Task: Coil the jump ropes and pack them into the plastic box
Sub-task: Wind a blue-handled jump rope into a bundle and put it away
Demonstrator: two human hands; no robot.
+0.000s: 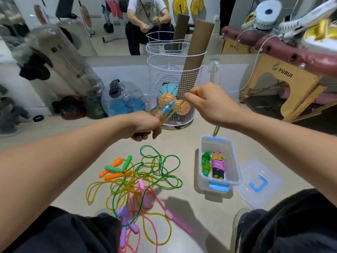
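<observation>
My left hand [144, 125] grips the blue handles [168, 106] of a jump rope whose yellow cord is coiled around them. Up at chest height my right hand [206, 99] pinches the yellow cord [176, 109], pulled taut toward the handles; a loop of it [216, 130] hangs below my wrist. On the floor lies a tangle of loose jump ropes [145, 176]: green, yellow and pink cords with orange, green, pink and purple handles. The clear plastic box [235, 161] stands to the right, holding a green coiled rope [206, 164] and a pink coiled rope [218, 166].
The box's lid [259, 181] with a blue handle lies right of it. A white wire basket [175, 79] with balls and cardboard tubes stands ahead, water bottles to its left, a wooden massage table [291, 84] at right. My knees frame the bottom. A mirror is behind.
</observation>
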